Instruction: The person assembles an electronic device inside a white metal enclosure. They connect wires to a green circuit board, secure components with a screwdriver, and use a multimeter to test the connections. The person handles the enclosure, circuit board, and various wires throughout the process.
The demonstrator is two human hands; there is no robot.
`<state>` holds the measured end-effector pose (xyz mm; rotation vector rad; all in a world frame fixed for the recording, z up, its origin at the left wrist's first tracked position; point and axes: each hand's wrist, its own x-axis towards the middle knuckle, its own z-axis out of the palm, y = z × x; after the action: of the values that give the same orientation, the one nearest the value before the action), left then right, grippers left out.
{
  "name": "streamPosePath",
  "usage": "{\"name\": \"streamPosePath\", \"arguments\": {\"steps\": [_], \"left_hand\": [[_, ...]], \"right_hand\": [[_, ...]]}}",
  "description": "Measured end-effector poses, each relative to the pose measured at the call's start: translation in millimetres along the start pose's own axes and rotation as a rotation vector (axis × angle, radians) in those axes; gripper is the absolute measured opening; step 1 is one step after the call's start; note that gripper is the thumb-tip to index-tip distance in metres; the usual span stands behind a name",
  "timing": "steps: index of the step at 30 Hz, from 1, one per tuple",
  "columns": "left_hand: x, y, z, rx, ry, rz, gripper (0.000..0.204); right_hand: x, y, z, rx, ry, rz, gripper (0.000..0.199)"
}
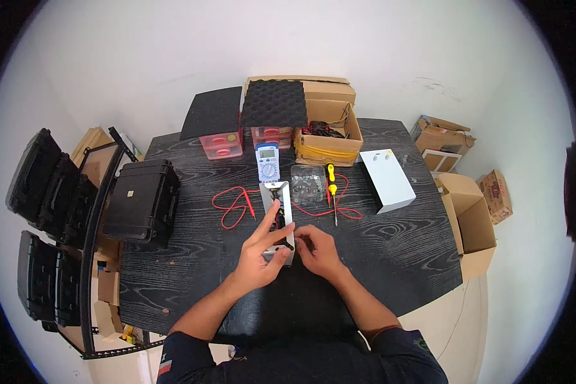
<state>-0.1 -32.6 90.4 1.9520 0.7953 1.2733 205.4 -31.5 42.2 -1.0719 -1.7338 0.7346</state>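
A narrow white metal housing (287,195), open on top with dark parts and wires inside, stands lengthwise before me on the table. My left hand (260,253) grips its near end, thumb low and fingers reaching across the opening. Curled and pinched together, the fingers of my right hand (317,251) are against the housing's near right side; what they hold is hidden. Just beyond the housing is a blue and white multimeter (269,164). Red test leads (242,206) lie to both sides. A clear box of small parts (308,184) sits beside a yellow-handled screwdriver (333,191).
A white metal cover (388,179) rests on the dark table (390,249) at right. Toward the back are red drawer boxes (223,146), black foam (274,104) and a cardboard box (329,144) of wires. A black hard case (141,201) stands left; an open carton (468,224) is right.
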Motion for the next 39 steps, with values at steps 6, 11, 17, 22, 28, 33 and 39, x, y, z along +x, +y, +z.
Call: {"name": "streamPosePath", "arguments": {"steps": [6, 11, 17, 22, 28, 33, 39], "left_hand": [[0.3, -0.2, 1.6, 0.009, -0.013, -0.01, 0.042], [2.5, -3.7, 6.5, 0.085, -0.022, 0.017, 0.045], [10.8, 4.6, 10.0, 0.087, -0.089, 0.031, 0.05], [27.5, 10.6, -9.9, 0.25, -0.118, 0.101, 0.089], [30.2, -40.1, -37.7, 0.411, -0.276, 0.039, 0.155], [20.8, -64.1, -16.7, 0.136, -0.35, -0.094, 0.163], [21.4, -57.0, -10.0, 0.246, -0.267, -0.032, 0.158]], "right_hand": [[-0.7, 3.8, 6.0, 0.163, -0.005, 0.126, 0.011], [-2.6, 18.4, 8.6, 0.506, -0.072, 0.3, 0.004], [1.5, 12.7, -5.3, 0.617, -0.156, 0.466, 0.008], [3.7, -0.7, -3.7, 0.611, 0.024, 0.384, 0.033], [0.4, 12.5, -10.6, 0.601, 0.032, 0.315, 0.055], [-0.1, 21.7, -5.0, 0.592, 0.129, 0.226, 0.055], [17.5, 45.0, -49.0, 0.491, 0.215, 0.199, 0.047]]}}
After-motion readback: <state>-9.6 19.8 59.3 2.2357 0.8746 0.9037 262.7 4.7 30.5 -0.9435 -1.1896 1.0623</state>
